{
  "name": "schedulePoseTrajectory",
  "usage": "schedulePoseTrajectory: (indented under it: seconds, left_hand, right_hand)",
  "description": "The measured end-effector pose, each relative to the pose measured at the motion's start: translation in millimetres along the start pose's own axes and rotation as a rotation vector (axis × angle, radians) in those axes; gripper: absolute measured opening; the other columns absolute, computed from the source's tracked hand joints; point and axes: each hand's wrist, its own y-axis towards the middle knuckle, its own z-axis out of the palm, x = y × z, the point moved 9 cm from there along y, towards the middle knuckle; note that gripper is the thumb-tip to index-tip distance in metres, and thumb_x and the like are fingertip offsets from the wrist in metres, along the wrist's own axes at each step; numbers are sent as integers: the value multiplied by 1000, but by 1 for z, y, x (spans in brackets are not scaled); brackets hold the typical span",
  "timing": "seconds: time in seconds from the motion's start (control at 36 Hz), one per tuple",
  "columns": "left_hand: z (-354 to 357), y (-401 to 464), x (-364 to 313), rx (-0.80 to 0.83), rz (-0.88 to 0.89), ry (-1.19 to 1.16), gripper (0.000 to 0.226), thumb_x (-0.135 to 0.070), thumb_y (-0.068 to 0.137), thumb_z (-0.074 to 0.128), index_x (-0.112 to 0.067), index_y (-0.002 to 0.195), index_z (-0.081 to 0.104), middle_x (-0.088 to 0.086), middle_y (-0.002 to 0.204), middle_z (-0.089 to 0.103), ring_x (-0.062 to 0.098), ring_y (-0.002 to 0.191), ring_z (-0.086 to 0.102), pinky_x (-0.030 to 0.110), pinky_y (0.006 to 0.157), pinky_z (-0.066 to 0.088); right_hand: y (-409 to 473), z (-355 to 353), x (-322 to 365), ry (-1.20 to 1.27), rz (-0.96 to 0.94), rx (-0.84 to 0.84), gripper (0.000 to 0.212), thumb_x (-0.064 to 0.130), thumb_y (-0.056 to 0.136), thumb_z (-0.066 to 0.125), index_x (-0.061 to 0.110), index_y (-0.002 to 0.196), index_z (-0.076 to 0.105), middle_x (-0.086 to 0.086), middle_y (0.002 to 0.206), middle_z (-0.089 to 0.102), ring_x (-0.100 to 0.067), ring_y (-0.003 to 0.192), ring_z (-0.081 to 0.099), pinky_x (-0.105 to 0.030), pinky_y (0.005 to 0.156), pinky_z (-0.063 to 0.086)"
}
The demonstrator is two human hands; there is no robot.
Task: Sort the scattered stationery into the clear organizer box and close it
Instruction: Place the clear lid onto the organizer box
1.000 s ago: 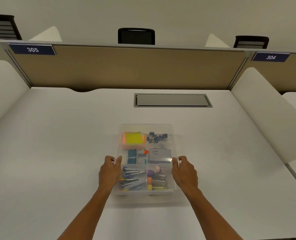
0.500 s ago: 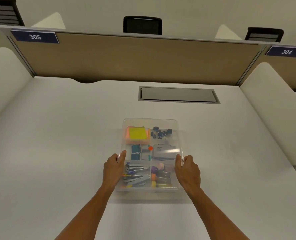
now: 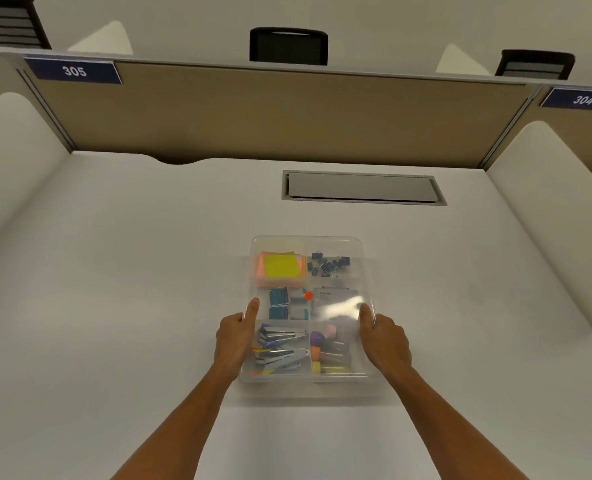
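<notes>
The clear organizer box (image 3: 306, 241) lies on the white desk with its clear lid on top. Through the lid I see yellow and pink sticky notes (image 3: 280, 266), dark binder clips (image 3: 329, 265), teal staple boxes (image 3: 278, 303), staplers (image 3: 280, 351) and colourful small items (image 3: 325, 348) in separate compartments. My left hand (image 3: 235, 337) grips the box's left side, thumb on the lid. My right hand (image 3: 384, 339) grips the right side the same way.
A grey cable hatch (image 3: 364, 188) is set in the desk behind the box. A beige partition (image 3: 270, 112) stands at the back, with white side dividers (image 3: 537, 202) left and right. Black chairs (image 3: 287, 45) show beyond it.
Both hands slid a little toward me along the box's sides, and their thumbs now press on the lid. The view shifted slightly.
</notes>
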Motion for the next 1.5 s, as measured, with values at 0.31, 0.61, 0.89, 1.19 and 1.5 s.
schedulePoseTrajectory:
  seconds: [0.31, 0.61, 0.89, 1.19, 1.5]
  left_hand:
    - [-11, 18, -12, 83, 70, 194, 58, -65, 91, 41, -10, 78, 54, 9, 74, 56, 20, 67, 52, 36, 64, 45]
    - [-10, 60, -77, 11, 164, 194, 59, -66, 93, 33, -13, 78, 53, 5, 71, 55, 19, 65, 55, 35, 63, 49]
    - [4, 75, -74, -7, 183, 84, 52, -55, 95, 42, -10, 72, 52, 4, 65, 48, 15, 63, 47, 28, 58, 34]
    - [-4, 75, -112, -188, 407, 355, 48, -33, 94, 58, -18, 135, 38, 6, 134, 48, 24, 113, 56, 37, 84, 53]
    - [55, 75, -129, -12, 644, 936, 71, -55, 98, 17, -13, 154, 4, 10, 162, -3, 31, 149, -3, 44, 119, 1]
  right_hand:
    - [7, -1, -7, 16, 66, 94, 62, 68, 94, 25, 17, 120, 48, -2, 114, 62, -18, 92, 61, -33, 81, 48]
    - [37, -23, 48, 109, -115, -101, 43, 45, 98, 48, 23, 131, 31, -7, 117, 65, -26, 94, 68, -38, 82, 56]
    - [49, -6, 56, -14, -289, -53, 70, 57, 88, 17, 32, 153, 22, -1, 98, 64, -11, 77, 60, -26, 76, 55]
    - [57, -14, 83, -213, -418, -229, 54, 36, 96, 51, 20, 146, 40, -17, 144, 43, -33, 125, 51, -43, 97, 50]
    - [85, 23, 116, -421, -486, -35, 100, 84, 81, 1, 17, 155, -11, -4, 162, -19, -25, 149, -18, -45, 122, -6]
